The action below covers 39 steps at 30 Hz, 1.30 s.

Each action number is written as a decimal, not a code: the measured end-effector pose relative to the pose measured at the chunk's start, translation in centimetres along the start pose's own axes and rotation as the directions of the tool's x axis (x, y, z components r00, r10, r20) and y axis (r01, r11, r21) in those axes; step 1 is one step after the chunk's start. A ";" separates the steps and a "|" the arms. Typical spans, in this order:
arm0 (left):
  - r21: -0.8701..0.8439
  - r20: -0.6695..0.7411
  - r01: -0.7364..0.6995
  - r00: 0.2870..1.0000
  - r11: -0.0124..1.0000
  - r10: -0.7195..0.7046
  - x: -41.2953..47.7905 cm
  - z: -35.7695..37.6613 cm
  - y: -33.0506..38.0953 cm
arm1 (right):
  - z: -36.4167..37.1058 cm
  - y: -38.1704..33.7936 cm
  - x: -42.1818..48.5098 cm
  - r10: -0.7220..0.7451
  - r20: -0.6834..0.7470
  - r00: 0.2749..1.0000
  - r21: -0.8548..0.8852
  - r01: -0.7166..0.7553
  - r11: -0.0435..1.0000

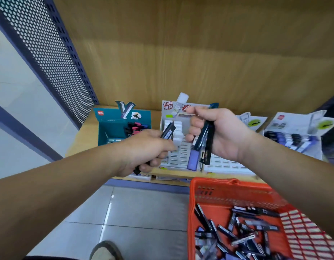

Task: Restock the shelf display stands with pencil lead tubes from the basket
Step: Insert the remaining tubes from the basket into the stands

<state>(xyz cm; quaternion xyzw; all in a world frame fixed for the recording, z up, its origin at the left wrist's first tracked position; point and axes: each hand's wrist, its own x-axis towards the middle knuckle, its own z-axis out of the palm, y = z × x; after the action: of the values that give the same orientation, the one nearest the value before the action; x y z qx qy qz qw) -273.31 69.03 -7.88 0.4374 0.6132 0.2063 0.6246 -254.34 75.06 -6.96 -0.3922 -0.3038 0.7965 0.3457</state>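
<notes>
Grip one lead tube tight in left hand, spare tubes tight in right hand; push straight down into white stand.

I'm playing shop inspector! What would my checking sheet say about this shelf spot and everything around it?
Surface: wooden shelf with cardboard display stands standing on it.
Job's things: teal stand partly filled; white stand with many bare slots; far-right stand holding dark and blue tubes; orange basket with loose tubes inside.
Clutter: nothing seen.
Hands: left hand grips one dark tube; right hand grips a bunch of tubes.
Cables: nothing seen.
Surroundings: perforated metal panel on the left, tiled floor, a shoe.
</notes>
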 end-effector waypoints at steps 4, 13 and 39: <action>-0.073 0.098 -0.027 0.995 0.997 0.034 0.9 2.5 0.7 | -1.0 -0.8 0.0 -0.037 -0.028 0.999 0.051 0.039 0.998; -0.058 0.092 -0.078 0.992 0.995 0.083 0.7 2.9 1.0 | -1.8 -1.3 -0.1 -0.070 -0.090 0.993 0.023 0.073 0.997; 0.070 -0.110 -0.100 0.988 0.993 0.108 -1.4 -1.8 0.6 | 1.1 3.2 0.8 -0.232 0.293 0.928 -0.956 0.279 -0.091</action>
<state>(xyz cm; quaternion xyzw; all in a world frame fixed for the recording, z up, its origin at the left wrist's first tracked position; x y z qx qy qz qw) -275.07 68.75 -6.28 0.4761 0.6304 0.2437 0.5627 -256.61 73.64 -9.18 -0.4404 -0.8534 0.2607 0.0988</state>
